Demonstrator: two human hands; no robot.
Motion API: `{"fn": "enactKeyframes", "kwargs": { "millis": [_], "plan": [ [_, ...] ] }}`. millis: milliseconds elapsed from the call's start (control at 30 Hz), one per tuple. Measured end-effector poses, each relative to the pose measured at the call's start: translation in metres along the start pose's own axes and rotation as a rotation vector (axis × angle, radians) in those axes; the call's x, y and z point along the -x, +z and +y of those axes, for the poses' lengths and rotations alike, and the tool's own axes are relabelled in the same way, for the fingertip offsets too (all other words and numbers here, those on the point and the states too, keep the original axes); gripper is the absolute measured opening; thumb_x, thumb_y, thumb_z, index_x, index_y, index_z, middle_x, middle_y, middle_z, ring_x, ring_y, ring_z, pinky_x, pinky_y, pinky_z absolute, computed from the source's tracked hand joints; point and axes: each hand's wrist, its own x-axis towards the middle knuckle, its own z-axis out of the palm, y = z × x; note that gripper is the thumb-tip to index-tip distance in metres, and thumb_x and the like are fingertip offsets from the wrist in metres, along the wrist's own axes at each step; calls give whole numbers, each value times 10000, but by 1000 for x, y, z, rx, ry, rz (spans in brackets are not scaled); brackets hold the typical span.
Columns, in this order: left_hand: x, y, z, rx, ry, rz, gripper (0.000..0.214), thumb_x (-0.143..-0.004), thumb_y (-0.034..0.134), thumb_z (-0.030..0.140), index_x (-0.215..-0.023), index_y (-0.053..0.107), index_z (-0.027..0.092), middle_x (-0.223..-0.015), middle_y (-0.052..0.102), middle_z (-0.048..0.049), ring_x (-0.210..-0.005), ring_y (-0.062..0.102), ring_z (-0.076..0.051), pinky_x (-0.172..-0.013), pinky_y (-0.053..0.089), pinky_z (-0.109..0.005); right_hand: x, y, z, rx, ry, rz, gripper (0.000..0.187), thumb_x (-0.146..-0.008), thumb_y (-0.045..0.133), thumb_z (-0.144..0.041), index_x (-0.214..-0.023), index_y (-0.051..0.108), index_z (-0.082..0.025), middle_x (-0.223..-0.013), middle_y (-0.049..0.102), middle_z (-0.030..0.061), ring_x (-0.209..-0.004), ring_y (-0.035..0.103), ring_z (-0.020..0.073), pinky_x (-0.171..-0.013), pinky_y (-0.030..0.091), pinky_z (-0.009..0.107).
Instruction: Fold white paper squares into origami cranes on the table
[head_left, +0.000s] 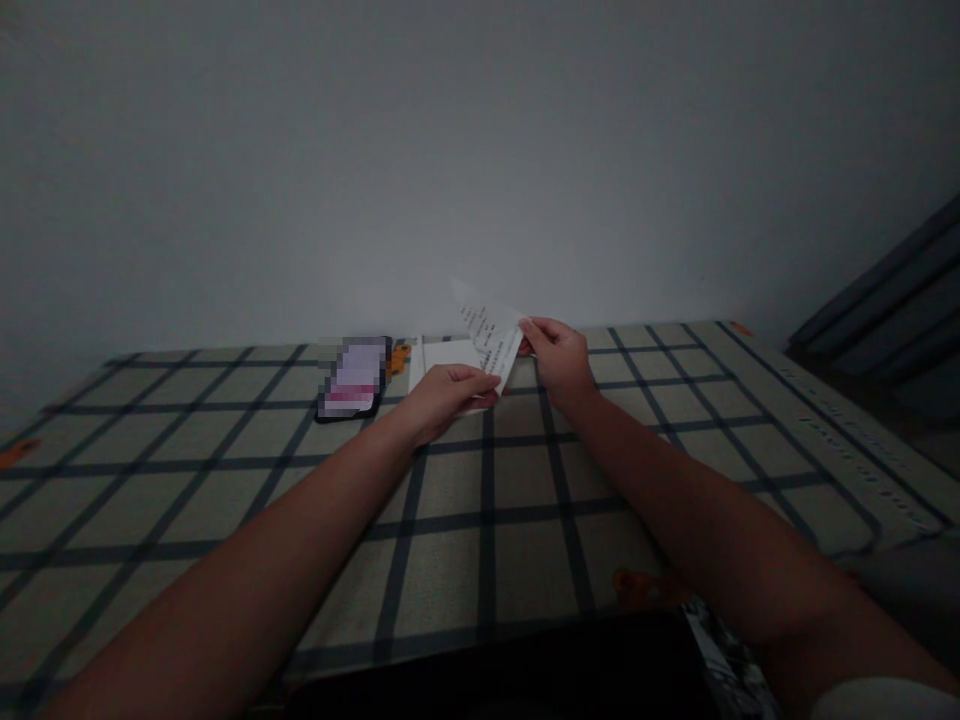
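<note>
A folded sheet of printed paper [491,340] is held up between both hands, its pointed corner rising to the upper left. My left hand [450,395] pinches the lower edge of the paper between thumb and fingers. At the paper's right corner, my right hand [559,355] grips it with thumb on top and fingers curled behind. Beneath and behind the left hand lies a flat white thing [439,355], partly covered; whether it is paper or a box, I cannot tell.
A phone [352,380] with a blurred screen lies left of the hands. A checked cloth [450,540] covers the table. A pale wall [480,150] rises behind the table. Dark striped fabric [892,280] hangs at the right.
</note>
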Motion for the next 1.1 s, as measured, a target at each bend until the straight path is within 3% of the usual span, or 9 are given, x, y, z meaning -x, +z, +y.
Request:
{"fn": "enactKeyframes", "kwargs": {
  "millis": [167, 567, 767, 967, 1100],
  "plan": [
    [-2, -3, -2, -90, 20, -10, 205, -656, 822, 365, -665, 744, 176, -717, 709, -78, -601, 574, -119, -565, 447, -240, -2, -1, 3, -8, -9, -4, 302, -829, 622, -452, -911, 708, -175, -799, 701, 58, -701, 642, 149, -722, 573, 335],
    [1, 2, 2, -29, 6, -10, 216, -553, 863, 245, -648, 680, 182, -640, 636, -17, -575, 532, -103, -528, 376, -231, -4, -3, 5, -17, 6, 38, 307, -807, 641, -462, -896, 705, -175, -814, 712, 57, -711, 651, 151, -723, 572, 328],
    [2, -1, 3, -123, 64, -88, 240, -593, 839, 259, -634, 614, 184, -587, 556, 17, -496, 427, -70, -461, 258, -213, -5, -4, 7, 17, -4, 29, 335, -819, 617, -488, -907, 705, -178, -815, 707, 60, -716, 652, 154, -710, 568, 327],
    [2, -1, 3, -133, 89, -55, 219, -671, 816, 341, -683, 667, 180, -700, 646, -19, -586, 529, -98, -567, 396, -237, -2, -4, 2, 24, -32, -7, 313, -811, 632, -471, -887, 705, -176, -791, 703, 58, -700, 649, 155, -693, 564, 323],
    [-5, -4, -1, 11, 149, 83, 324, -725, 757, 492, -774, 713, 175, -835, 696, -56, -715, 601, -138, -697, 484, -276, 3, -1, -6, 43, -17, -57, 291, -788, 664, -452, -868, 711, -177, -784, 710, 54, -703, 655, 161, -714, 570, 339]
  ]
}}
